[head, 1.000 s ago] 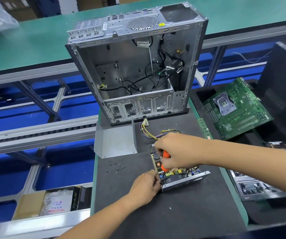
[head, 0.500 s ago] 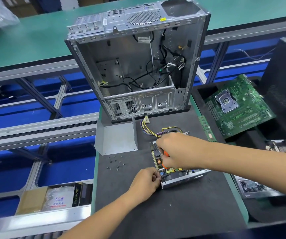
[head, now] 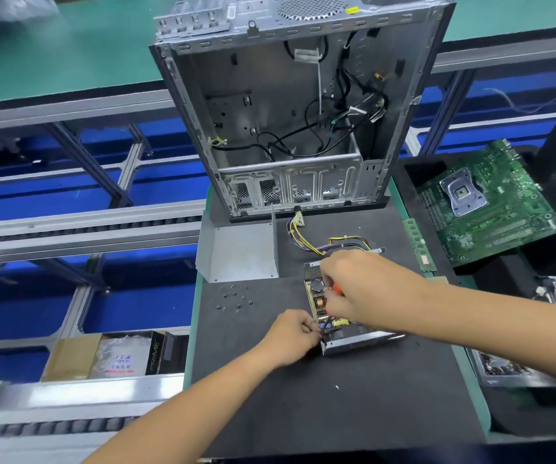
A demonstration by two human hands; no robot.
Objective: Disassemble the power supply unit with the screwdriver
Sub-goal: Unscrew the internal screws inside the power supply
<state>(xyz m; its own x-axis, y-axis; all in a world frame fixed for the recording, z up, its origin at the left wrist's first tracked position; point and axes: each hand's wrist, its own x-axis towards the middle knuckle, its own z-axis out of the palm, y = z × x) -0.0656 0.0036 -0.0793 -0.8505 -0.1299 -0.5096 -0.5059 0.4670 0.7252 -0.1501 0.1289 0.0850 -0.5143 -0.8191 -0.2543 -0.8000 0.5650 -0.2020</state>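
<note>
The opened power supply unit [head: 353, 341] lies on the black mat [head: 303, 406], its circuit board exposed and a bundle of coloured wires [head: 306, 241] trailing toward the case. My right hand [head: 363, 291] grips an orange-handled screwdriver [head: 337, 288] over the board, the shaft pointing down at the unit's near left corner. My left hand [head: 291, 338] pinches at that same corner beside the screwdriver tip. The unit's bent grey metal cover [head: 240, 251] lies to the left.
An empty computer case [head: 290, 105] stands upright at the mat's far edge. Several loose screws [head: 234, 298] lie left of the unit. A green motherboard [head: 484, 202] and a memory stick [head: 419, 244] sit to the right. A cardboard box [head: 109, 356] is lower left.
My right hand has tilted the screwdriver so its shaft reaches the unit's near left corner. My left hand stays pinching there. The camera has moved closer.
</note>
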